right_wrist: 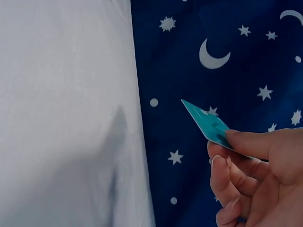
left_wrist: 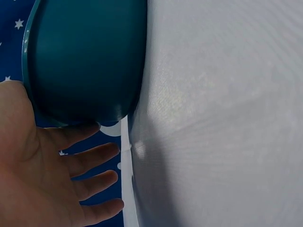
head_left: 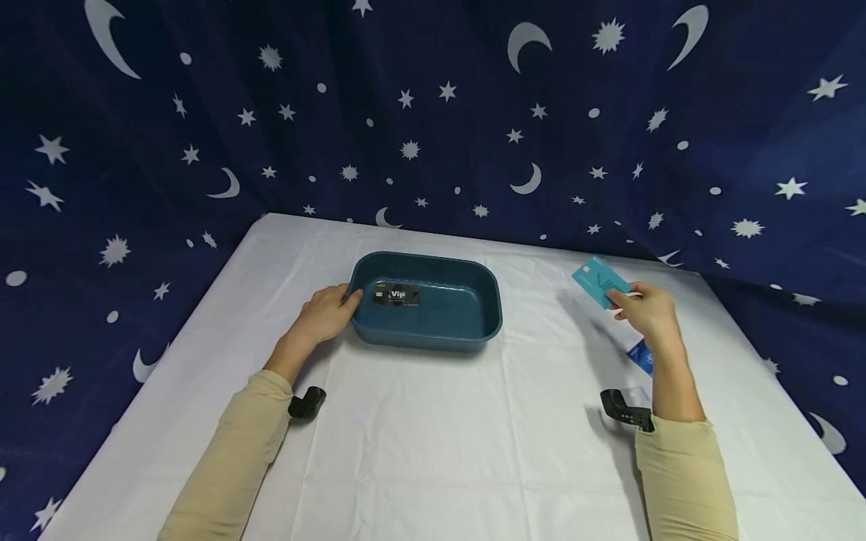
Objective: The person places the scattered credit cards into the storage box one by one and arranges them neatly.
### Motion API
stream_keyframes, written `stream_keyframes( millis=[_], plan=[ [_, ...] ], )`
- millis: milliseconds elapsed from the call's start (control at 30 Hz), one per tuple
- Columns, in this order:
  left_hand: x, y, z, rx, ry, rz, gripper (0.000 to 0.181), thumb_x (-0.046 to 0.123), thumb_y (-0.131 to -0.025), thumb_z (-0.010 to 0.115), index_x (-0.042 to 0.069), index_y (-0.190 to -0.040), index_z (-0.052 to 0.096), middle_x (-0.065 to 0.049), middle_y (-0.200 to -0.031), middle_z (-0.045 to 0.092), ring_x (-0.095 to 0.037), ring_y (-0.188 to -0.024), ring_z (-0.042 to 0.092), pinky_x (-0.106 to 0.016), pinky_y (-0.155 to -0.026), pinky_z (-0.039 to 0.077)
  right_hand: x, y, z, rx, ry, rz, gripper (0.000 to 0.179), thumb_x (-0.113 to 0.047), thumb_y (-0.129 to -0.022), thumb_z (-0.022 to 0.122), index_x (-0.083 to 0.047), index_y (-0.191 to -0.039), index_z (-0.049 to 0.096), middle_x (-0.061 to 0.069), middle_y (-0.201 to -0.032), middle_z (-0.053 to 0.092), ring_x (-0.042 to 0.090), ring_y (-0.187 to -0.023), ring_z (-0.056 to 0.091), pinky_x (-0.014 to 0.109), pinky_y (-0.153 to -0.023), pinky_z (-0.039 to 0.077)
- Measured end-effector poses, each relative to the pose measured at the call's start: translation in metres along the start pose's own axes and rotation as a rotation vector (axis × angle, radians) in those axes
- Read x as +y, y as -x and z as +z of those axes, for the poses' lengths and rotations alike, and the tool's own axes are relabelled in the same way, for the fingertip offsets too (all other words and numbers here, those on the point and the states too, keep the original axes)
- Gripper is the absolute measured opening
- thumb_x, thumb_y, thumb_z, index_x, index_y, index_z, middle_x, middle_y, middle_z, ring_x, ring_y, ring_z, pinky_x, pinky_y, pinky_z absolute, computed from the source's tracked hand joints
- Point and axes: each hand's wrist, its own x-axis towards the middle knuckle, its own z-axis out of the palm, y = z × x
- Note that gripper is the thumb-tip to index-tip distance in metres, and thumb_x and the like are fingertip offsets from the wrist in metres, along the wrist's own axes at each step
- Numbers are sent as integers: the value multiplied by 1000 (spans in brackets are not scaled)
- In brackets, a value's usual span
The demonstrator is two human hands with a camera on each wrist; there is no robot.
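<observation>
My left hand [head_left: 323,312] holds the left end of a dark teal plastic basin [head_left: 446,314], its thumb over the rim and its fingers outside. In the left wrist view the index finger lies against the basin wall [left_wrist: 90,56], while the other fingers [left_wrist: 97,184] are spread and fairly straight. A black card marked "Vip" [head_left: 397,294] lies inside the basin, toward its left. Over the table's right side, my right hand [head_left: 649,309] pinches a turquoise card [head_left: 597,278] between thumb and fingers. The right wrist view shows this card [right_wrist: 206,122] raised and tilted.
A blue card [head_left: 640,356] lies on the white tablecloth [head_left: 419,436], partly hidden by the right forearm. A dark blue curtain [head_left: 460,150] with moons and stars hangs behind the table. Black wrist cameras [head_left: 307,404] jut inward from both sleeves.
</observation>
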Motion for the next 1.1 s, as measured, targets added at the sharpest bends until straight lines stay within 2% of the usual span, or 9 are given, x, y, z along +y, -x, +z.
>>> stream_keyframes(
  millis=[33, 267, 400, 467, 867, 1100],
  plan=[
    [0, 0, 0, 0, 1, -2, 53, 34, -103, 33, -4, -138, 44, -26, -137, 46, -47, -127, 36, -63, -98, 28, -2, 0, 1, -2, -2, -10, 54, -31, -97, 53, 14, -126, 48, -6, -69, 68, 1, -54, 58, 35, -72, 34],
    [0, 0, 1, -6, -3, -10, 53, 34, -103, 32, -4, -138, 44, -26, -138, 45, -47, -128, 35, -63, -99, 26, -13, -1, 6, -24, -22, -52, 51, -32, -97, 54, 12, -124, 51, -7, -70, 66, 6, -58, 59, 35, -70, 38],
    [1, 1, 1, 0, -3, -15, 53, 34, -103, 32, -4, -139, 44, -26, -138, 45, -48, -128, 35, -64, -99, 26, -19, 0, 11, -13, -14, -80, 48, -30, -97, 56, 11, -121, 54, 5, -76, 70, 6, -56, 58, 32, -64, 40],
    [2, 2, 1, 5, -4, -11, 53, 34, -103, 32, -4, -138, 44, -26, -138, 45, -48, -128, 36, -63, -99, 27, -22, 1, 13, -15, -23, -93, 46, -29, -97, 56, 11, -120, 55, 6, -76, 70, 6, -56, 58, 32, -65, 40],
    [2, 3, 3, 33, 5, 26, 50, 33, -103, 33, -4, -133, 50, -26, -132, 51, -45, -124, 43, -62, -96, 33, -39, 8, 16, -31, -70, -132, 47, -33, -98, 54, 9, -121, 53, -7, -68, 68, 7, -54, 57, 34, -64, 35],
    [3, 3, 3, 42, 2, 26, 50, 33, -103, 34, -3, -133, 50, -25, -132, 51, -44, -123, 44, -62, -95, 34, -46, 12, 18, -21, -75, -160, 44, -30, -98, 55, 8, -121, 54, -5, -68, 68, 9, -54, 57, 32, -60, 37]
  ],
)
